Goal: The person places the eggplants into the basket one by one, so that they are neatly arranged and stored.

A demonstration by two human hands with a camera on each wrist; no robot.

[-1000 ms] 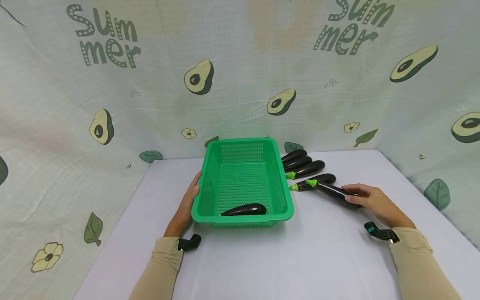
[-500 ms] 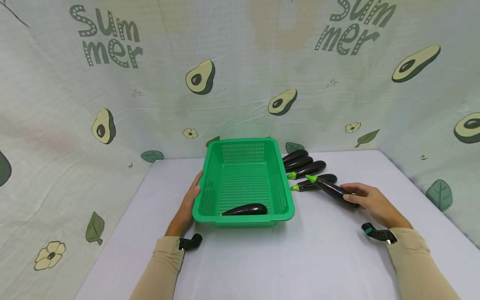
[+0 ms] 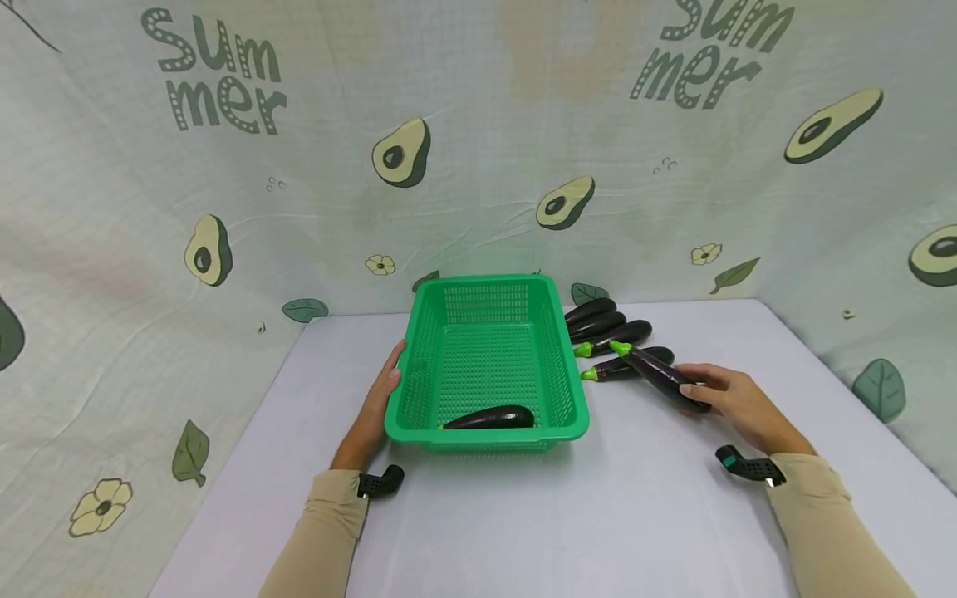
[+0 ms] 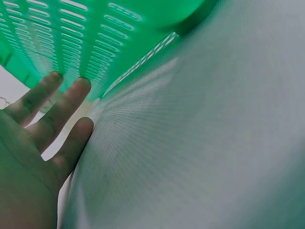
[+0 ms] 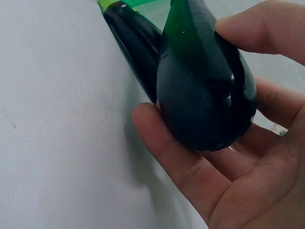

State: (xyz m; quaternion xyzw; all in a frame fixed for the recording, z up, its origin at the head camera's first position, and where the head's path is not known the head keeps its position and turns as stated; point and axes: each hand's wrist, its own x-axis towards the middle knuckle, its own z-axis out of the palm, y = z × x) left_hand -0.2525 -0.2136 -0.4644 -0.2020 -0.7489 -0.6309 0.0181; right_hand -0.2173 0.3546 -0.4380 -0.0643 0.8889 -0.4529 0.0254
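A purple eggplant (image 3: 664, 378) with a green cap is gripped at its thick end by my right hand (image 3: 748, 409). In the right wrist view, the thumb lies on one side of this eggplant (image 5: 205, 95) and curled fingers support the other. Its cap end overlaps another eggplant (image 3: 613, 370) lying on the table. My left hand (image 3: 370, 419) rests along the left side of a green plastic basket (image 3: 486, 436). Straight fingers (image 4: 62, 112) touch the slotted wall in the left wrist view. Inside the basket, one eggplant (image 3: 493, 417) lies across the near end.
Three more eggplants, the nearest (image 3: 626, 335) with its green cap showing, lie right of the basket, their left ends partly hidden by it. A white cloth covers the table (image 3: 568, 515). Behind stands a fabric backdrop (image 3: 463, 224) printed with avocados.
My right hand has shifted slightly left with the eggplant, whose green cap end has risen and moved back. The left hand and the basket stay in place.
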